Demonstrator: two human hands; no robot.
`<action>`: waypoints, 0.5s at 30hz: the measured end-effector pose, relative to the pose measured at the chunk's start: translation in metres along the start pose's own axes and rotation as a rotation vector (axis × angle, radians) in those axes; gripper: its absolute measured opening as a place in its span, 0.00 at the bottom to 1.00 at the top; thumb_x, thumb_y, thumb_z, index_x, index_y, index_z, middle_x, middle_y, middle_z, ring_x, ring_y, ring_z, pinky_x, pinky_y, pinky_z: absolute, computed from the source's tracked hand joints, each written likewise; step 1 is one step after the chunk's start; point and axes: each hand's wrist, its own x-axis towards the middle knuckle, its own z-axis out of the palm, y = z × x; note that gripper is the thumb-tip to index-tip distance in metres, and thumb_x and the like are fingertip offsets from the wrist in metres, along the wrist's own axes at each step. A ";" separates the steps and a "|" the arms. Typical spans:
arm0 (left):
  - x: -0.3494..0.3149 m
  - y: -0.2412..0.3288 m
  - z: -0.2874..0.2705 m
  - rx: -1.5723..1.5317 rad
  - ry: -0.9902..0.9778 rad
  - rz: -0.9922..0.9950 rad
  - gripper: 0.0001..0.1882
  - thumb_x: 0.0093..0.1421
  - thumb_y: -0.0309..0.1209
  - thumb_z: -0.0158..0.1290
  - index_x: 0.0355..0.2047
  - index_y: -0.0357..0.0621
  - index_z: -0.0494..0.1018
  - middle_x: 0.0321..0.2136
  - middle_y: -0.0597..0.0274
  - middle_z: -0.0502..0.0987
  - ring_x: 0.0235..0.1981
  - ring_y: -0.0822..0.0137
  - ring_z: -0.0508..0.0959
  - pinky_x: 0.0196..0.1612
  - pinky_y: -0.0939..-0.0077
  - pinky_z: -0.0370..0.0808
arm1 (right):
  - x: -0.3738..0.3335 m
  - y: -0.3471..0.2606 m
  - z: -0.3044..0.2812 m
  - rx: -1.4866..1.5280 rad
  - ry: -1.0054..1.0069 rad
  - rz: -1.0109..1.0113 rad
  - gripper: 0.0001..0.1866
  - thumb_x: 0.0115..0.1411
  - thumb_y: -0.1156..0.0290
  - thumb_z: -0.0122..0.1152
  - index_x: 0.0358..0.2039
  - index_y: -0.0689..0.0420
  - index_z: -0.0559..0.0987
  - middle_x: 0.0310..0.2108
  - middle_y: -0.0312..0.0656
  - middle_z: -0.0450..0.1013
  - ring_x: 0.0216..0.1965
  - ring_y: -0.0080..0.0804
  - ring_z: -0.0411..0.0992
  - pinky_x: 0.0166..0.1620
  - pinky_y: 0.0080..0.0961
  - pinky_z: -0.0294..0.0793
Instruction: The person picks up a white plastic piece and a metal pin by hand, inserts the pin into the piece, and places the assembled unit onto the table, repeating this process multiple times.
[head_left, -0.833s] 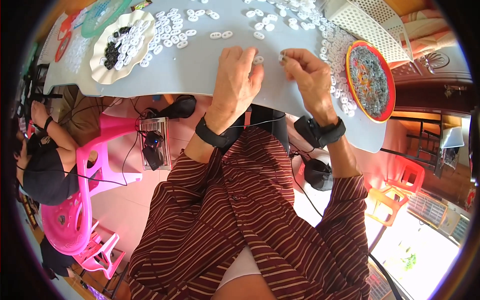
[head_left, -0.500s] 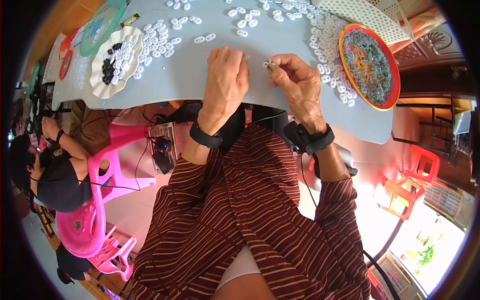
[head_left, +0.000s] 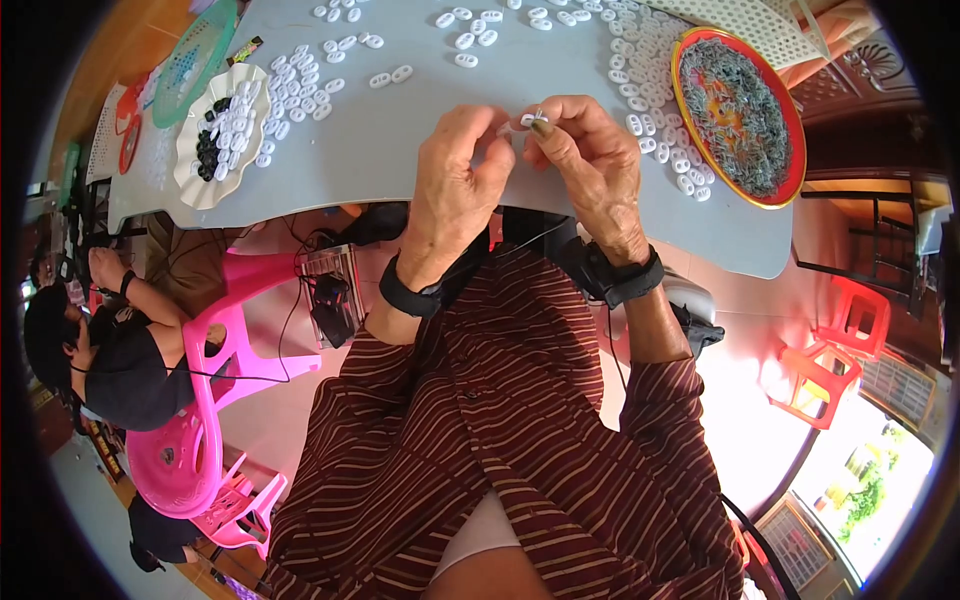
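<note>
Over the near part of the grey table, my right hand (head_left: 592, 165) pinches a small white oval plastic piece (head_left: 534, 118) with holes in it between thumb and forefinger. A dark covering or stain shows at the thumb tip. Close beside it, my left hand (head_left: 455, 175) is closed in a pinch. A tiny whitish piece (head_left: 506, 130) shows at its fingertips, too small to name. The two hands' fingertips nearly meet; whether the pieces touch I cannot tell. Similar white oval pieces (head_left: 300, 85) lie loose on the table to the left.
A scalloped white dish (head_left: 187, 172) of black and white pieces stands left, by a green basket (head_left: 205, 60). At right, a red tray (head_left: 797, 150) holds a heap of tiny greyish bits beside more white ovals (head_left: 645, 125). Someone sits near a pink chair (head_left: 205, 400).
My left hand has moved right, bringing its fingertips up to the oval piece. The right hand has stayed nearly in place, with the piece slightly raised. The view has shifted slightly.
</note>
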 end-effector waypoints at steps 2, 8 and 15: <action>0.001 0.002 -0.001 -0.118 0.034 -0.042 0.08 0.52 0.22 0.51 0.34 0.35 0.70 0.28 0.52 0.75 0.26 0.55 0.75 0.29 0.67 0.71 | 0.000 0.000 0.001 0.007 0.035 0.010 0.06 0.60 0.74 0.57 0.36 0.63 0.75 0.31 0.36 0.75 0.29 0.17 0.70 0.33 0.15 0.71; 0.003 0.005 -0.004 -0.032 -0.009 0.000 0.07 0.53 0.21 0.50 0.34 0.35 0.70 0.27 0.51 0.74 0.26 0.55 0.74 0.28 0.66 0.71 | -0.001 -0.003 0.003 -0.006 0.047 -0.014 0.06 0.60 0.75 0.57 0.37 0.63 0.75 0.30 0.35 0.74 0.29 0.17 0.70 0.33 0.15 0.71; 0.003 0.004 -0.006 -0.030 -0.014 0.015 0.06 0.52 0.21 0.51 0.32 0.35 0.69 0.26 0.51 0.74 0.25 0.55 0.74 0.27 0.68 0.70 | -0.002 -0.001 0.004 -0.035 0.036 -0.015 0.07 0.60 0.75 0.57 0.38 0.63 0.75 0.30 0.34 0.74 0.30 0.17 0.70 0.34 0.14 0.71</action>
